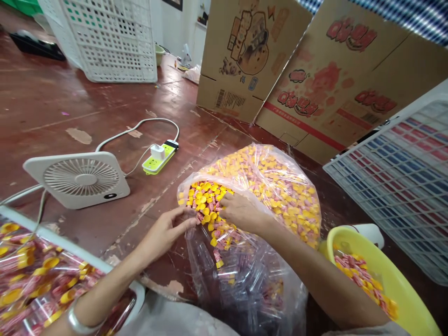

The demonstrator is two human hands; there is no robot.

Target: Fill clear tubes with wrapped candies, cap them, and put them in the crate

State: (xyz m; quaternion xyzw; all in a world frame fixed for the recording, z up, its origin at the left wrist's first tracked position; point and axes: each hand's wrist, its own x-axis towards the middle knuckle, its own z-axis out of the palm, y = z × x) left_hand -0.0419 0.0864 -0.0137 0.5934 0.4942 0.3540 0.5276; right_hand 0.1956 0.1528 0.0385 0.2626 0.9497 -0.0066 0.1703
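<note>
Centre frame: large clear plastic bag [280, 186] of small yellow-capped pink tubes [206, 200], lying on red-brown floor [52, 107]. Left hand [168, 231] at the bag's 9 o'clock edge, fingers pinching the open plastic mouth. Right hand [241, 212] inside the opening, curled over the tubes; exact grasp hidden. White square fan [82, 179] at 10 o'clock. Yellow plastic basin [402, 284] at 4 o'clock.
</note>
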